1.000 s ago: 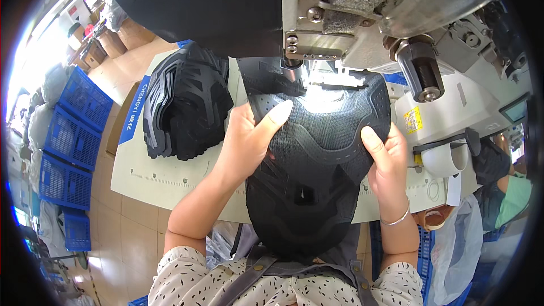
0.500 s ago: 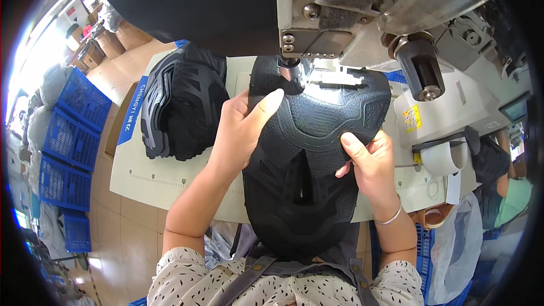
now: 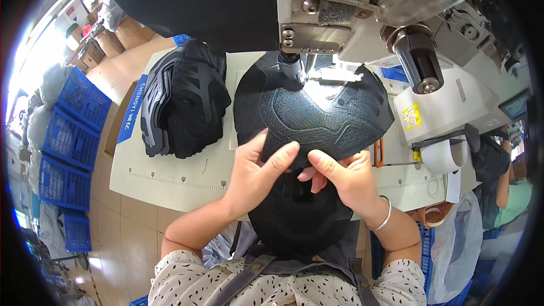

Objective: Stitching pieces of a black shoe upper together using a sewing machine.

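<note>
A black shoe upper (image 3: 309,113) of textured mesh, with a raised curved band and small punched holes, lies under the sewing machine's presser foot (image 3: 292,68). Its rounded front fans out beneath the bright lamp, while the darker rear part (image 3: 300,215) hangs toward my lap. At the near edge of the mesh, my left hand (image 3: 255,170) grips the upper, thumb pointing inward. My right hand (image 3: 348,178) holds the same edge just to the right, thumb on top and some fingertips curled below. The two thumbs nearly meet. Fingers under the material are partly hidden.
A stack of black shoe uppers (image 3: 184,102) sits left on the pale table (image 3: 164,187). The machine head (image 3: 314,8) overhangs the work. An orange-handled tool (image 3: 378,152) and a white roll (image 3: 445,157) lie right. Blue crates (image 3: 71,141) stand left; another person (image 3: 513,192) is far right.
The upper has turned and spread out under the presser foot. My left hand has come down and inward from its left side, and my right hand has shifted inward and down toward it.
</note>
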The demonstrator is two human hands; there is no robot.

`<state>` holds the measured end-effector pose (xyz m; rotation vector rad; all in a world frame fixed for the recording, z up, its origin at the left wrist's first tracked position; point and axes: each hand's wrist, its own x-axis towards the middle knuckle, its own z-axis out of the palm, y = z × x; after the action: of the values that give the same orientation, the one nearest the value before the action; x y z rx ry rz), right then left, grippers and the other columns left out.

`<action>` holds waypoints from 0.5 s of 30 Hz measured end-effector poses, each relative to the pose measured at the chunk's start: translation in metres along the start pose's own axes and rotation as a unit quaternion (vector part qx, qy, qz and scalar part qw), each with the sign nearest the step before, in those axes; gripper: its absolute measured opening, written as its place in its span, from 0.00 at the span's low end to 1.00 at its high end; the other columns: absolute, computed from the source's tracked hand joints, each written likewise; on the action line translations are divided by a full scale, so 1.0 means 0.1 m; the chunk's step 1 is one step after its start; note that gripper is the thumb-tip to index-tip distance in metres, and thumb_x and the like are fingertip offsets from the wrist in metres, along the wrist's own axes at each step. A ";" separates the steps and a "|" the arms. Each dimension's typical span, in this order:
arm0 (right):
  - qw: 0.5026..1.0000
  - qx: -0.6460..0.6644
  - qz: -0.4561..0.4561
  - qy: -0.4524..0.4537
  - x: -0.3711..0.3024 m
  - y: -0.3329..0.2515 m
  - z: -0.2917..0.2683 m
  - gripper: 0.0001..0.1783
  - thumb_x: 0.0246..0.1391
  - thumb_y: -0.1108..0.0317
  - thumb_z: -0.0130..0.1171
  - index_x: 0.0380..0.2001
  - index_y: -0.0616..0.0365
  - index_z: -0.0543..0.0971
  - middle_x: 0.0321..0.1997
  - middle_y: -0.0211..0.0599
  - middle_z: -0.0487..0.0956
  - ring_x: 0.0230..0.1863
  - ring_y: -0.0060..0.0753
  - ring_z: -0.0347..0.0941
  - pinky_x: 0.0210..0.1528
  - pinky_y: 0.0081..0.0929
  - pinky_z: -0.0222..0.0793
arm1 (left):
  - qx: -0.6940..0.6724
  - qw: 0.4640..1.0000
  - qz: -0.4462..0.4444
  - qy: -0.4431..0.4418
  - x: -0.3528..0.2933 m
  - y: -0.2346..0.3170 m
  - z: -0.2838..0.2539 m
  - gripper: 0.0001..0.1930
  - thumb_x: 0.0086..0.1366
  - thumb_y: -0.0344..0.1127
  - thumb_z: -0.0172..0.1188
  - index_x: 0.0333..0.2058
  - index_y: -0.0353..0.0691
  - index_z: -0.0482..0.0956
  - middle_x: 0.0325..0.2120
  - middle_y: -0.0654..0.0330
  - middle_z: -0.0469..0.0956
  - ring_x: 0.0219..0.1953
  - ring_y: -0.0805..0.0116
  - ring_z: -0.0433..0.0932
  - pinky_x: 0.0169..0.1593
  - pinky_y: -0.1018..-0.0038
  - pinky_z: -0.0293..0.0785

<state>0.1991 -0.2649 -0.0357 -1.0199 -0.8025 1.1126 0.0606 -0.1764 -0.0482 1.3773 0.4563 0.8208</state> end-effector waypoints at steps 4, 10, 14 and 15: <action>1.000 0.005 -0.001 -0.027 -0.02 0.03 0.06 0.06 0.53 0.71 0.55 0.30 0.65 0.76 0.26 0.33 0.78 0.23 0.20 0.74 0.20 0.14 0.69 | -0.103 0.989 -0.042 -0.095 -0.01 0.03 0.11 0.09 0.64 0.36 0.51 0.30 0.35 0.72 0.24 0.65 0.73 0.22 0.80 0.70 0.26 0.83 0.66; 0.924 -0.335 -0.092 -0.161 -0.29 -0.10 0.03 0.05 0.50 0.72 0.56 0.31 0.59 0.79 0.21 0.33 0.78 0.15 0.18 0.69 0.21 0.14 0.65 | -0.081 0.993 -0.052 0.067 0.06 0.07 0.29 0.11 0.64 0.38 0.52 0.26 0.37 0.72 0.16 0.67 0.71 0.15 0.81 0.68 0.19 0.83 0.61; 0.856 -0.349 -0.358 0.132 -0.19 -0.23 -0.37 0.11 0.51 0.79 0.48 0.38 0.67 0.74 0.30 0.40 0.76 0.30 0.30 0.72 0.36 0.25 0.68 | -0.073 0.993 -0.084 0.037 0.06 0.05 0.12 0.12 0.63 0.38 0.53 0.22 0.41 0.70 0.12 0.69 0.69 0.13 0.82 0.66 0.18 0.83 0.60; 0.766 -0.465 -0.397 0.197 -0.06 -0.29 -0.56 0.11 0.52 0.78 0.46 0.39 0.67 0.73 0.33 0.40 0.75 0.34 0.31 0.71 0.40 0.24 0.66 | -0.085 0.993 -0.083 0.024 0.09 0.08 0.15 0.11 0.62 0.37 0.54 0.22 0.41 0.70 0.12 0.69 0.68 0.13 0.82 0.66 0.18 0.84 0.59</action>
<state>0.2578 -0.2873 -0.0278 -1.4293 -1.2963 -0.3255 0.0752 -0.1801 -0.0359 1.1483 0.5190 0.7405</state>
